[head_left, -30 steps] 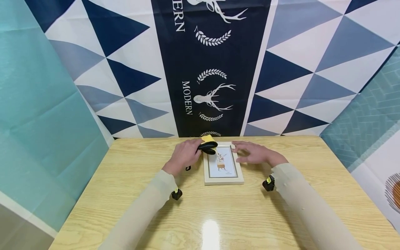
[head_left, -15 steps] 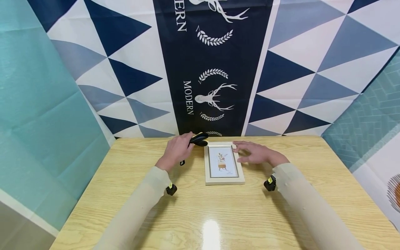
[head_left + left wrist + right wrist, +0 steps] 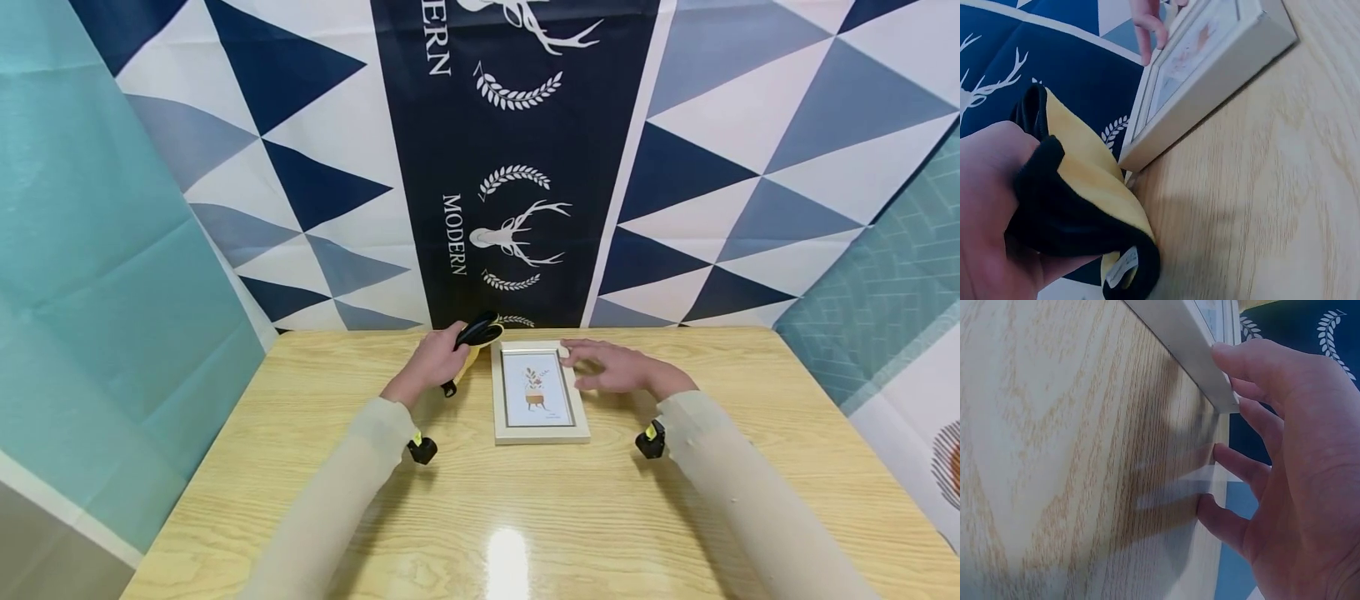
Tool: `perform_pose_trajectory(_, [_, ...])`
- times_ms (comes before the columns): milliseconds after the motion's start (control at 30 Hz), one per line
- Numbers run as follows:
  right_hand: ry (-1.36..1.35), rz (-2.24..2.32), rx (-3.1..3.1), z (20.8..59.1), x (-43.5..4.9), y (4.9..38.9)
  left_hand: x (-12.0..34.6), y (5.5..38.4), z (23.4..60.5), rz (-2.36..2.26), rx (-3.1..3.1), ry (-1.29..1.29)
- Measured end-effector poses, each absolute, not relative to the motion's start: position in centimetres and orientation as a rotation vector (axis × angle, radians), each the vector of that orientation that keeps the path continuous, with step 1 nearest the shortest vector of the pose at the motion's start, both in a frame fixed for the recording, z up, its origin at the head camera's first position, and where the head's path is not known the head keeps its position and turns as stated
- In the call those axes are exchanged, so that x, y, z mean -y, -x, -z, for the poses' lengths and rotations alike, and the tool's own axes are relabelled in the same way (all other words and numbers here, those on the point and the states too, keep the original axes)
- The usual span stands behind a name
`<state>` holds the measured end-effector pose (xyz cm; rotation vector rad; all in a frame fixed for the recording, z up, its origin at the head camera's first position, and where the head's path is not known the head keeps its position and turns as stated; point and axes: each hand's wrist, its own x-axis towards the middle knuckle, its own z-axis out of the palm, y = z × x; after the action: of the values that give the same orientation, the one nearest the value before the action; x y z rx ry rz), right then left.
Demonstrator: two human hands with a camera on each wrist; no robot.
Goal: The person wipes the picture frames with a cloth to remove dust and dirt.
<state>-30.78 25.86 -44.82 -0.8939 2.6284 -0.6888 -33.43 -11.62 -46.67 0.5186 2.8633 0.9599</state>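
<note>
A cream picture frame (image 3: 542,435) lies face up near the back edge of the table, with a drawing of a potted plant in it. My left hand (image 3: 438,357) grips a folded cloth (image 3: 1085,169), black on one side and yellow on the other, with a small white label. The bunched cloth is just left of the frame's upper left corner, its folded end sticking up past the thumb. My right hand (image 3: 617,367) holds the frame at its upper right corner, thumb on the side edge. Two of its fingertips (image 3: 1210,503) rest on the wood.
The wooden table (image 3: 450,508) ends at a patterned wall covering (image 3: 510,167) right behind the frame. A teal covering (image 3: 112,250) runs along the left side. Small black wrist cameras (image 3: 423,450) hang below both sleeves.
My left hand has moved left with the cloth, from over the frame's upper left part to beside it, and turned the cloth upward. My right hand stays at the frame's corner.
</note>
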Motion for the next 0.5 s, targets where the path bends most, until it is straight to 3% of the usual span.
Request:
perform_pose_trajectory(133, [0.900, 0.674, -2.624, 44.8, -25.8, 30.9, 11.7, 36.4, 50.6, -0.980, -2.830, -0.476])
perform_pose_trajectory(500, [0.905, 0.663, -2.604, 44.8, -26.2, 31.0, 9.8, 38.0, 53.1, -1.153, -2.734, -0.365])
